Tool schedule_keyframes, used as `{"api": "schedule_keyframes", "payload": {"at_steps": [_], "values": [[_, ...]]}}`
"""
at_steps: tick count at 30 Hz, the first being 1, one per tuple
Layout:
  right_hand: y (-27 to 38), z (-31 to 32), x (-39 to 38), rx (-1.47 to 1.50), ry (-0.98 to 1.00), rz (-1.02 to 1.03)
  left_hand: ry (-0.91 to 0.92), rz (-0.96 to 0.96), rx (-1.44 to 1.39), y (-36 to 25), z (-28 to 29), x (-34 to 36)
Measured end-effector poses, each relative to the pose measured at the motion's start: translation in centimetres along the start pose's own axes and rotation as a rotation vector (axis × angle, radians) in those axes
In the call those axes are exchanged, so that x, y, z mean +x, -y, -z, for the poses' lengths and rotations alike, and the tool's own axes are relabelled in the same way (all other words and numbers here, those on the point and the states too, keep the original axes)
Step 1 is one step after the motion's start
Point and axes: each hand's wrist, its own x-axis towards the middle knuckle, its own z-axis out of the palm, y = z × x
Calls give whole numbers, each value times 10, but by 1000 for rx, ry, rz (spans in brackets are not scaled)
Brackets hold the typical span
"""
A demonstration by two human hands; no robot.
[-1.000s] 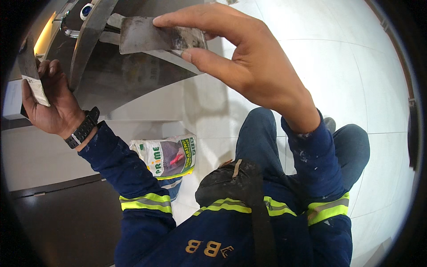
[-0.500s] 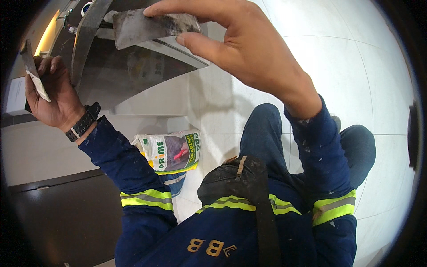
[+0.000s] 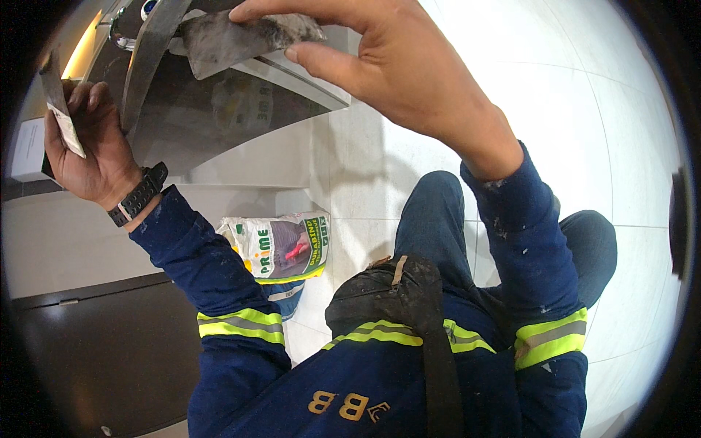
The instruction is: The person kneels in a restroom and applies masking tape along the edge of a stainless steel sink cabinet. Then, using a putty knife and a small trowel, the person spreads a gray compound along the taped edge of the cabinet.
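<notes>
My left hand [image 3: 97, 157] is closed on a narrow dark strip [image 3: 66, 124] with a pale lower part, held upright at the far left. My right hand [image 3: 416, 80] grips a thin, smudged grey rectangular plate [image 3: 219, 47], possibly a scraper blade, between thumb and fingers by its right part. The plate's left end is beside a dark upright curved board [image 3: 140, 73] on a glossy dark countertop [image 3: 197, 124]. Small pale pieces show behind the plate, partly hidden by it.
A chrome fitting [image 3: 120, 33] sits at the upper left near a lit strip [image 3: 84, 47] and a white box [image 3: 31, 146]. A printed white bag [image 3: 281, 244] lies atop a blue one below the counter. A dark panel [image 3: 102, 358] is lower left. White tiled floor [image 3: 555, 124] spans the right.
My right hand and its plate have moved up and leftward, with the plate's left end tilting down. My left hand has risen slightly with the strip still held in it.
</notes>
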Motion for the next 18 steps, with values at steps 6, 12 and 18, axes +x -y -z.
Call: {"api": "schedule_keyframes", "payload": {"at_steps": [6, 12, 18], "values": [[-27, -12, 3, 88, -35, 59, -23, -42, 24, 5, -6, 0], [-17, -4, 5, 27, -1, 35, -36, -50, 38, 1, 0, -1], [-24, -9, 4, -22, -32, -2, 18, -37, 4, 3, 1, -4]]}}
